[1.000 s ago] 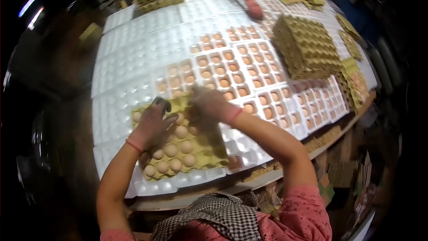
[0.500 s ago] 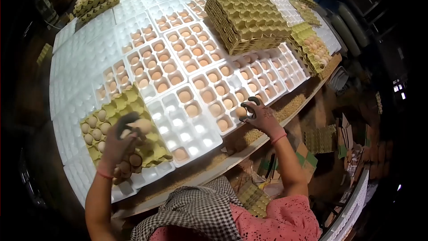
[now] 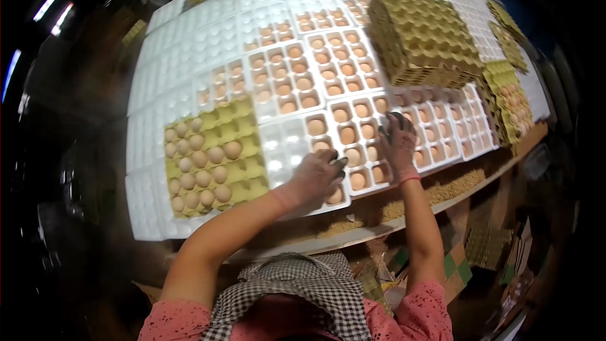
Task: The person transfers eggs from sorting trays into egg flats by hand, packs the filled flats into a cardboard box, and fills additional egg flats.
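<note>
Head: cream to tan eggs (image 3: 233, 149).

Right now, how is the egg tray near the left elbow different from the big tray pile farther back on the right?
The egg tray holds eggs in many cups, while the tray pile shows bare cups on top. The egg tray lies low; the tray pile stands tall, with many layers. Both are yellow-green and bumpy.
</note>
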Action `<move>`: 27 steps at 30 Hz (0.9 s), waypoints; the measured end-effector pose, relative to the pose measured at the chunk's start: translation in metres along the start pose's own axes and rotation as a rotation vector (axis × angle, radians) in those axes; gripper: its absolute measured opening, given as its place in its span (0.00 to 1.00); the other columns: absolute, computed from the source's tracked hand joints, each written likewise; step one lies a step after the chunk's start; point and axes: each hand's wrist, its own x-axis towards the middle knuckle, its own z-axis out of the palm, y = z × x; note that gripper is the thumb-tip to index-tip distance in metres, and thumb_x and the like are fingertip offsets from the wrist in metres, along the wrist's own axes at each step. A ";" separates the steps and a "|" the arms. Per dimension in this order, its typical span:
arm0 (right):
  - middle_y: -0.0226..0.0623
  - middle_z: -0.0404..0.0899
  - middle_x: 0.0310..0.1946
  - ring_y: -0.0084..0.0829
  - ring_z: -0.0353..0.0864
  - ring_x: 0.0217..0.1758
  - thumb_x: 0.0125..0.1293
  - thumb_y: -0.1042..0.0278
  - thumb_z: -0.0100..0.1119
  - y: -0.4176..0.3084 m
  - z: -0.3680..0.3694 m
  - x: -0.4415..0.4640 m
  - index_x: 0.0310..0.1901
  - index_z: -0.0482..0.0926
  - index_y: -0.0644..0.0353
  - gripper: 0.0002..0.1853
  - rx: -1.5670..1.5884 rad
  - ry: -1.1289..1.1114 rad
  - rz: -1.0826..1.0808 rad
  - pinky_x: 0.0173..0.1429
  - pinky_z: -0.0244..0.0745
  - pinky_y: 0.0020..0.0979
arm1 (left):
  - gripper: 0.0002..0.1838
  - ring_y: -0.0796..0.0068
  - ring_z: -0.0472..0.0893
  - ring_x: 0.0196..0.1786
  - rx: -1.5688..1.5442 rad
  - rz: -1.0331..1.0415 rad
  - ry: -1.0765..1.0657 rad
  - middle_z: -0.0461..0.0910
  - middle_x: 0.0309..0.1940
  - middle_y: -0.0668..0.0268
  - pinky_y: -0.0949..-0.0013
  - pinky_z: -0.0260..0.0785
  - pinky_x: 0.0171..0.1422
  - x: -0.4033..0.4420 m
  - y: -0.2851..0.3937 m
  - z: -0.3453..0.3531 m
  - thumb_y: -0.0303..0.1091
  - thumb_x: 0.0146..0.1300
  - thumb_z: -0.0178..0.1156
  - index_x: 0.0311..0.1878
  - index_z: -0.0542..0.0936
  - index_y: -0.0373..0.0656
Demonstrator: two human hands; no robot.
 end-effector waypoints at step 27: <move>0.45 0.74 0.58 0.43 0.77 0.60 0.64 0.68 0.60 -0.310 0.062 0.036 0.62 0.75 0.49 0.24 0.067 -0.395 -0.826 0.73 0.64 0.42 | 0.19 0.61 0.84 0.46 -0.648 -0.563 0.275 0.82 0.46 0.53 0.62 0.77 0.48 -0.212 -0.069 -0.161 0.37 0.63 0.65 0.56 0.80 0.44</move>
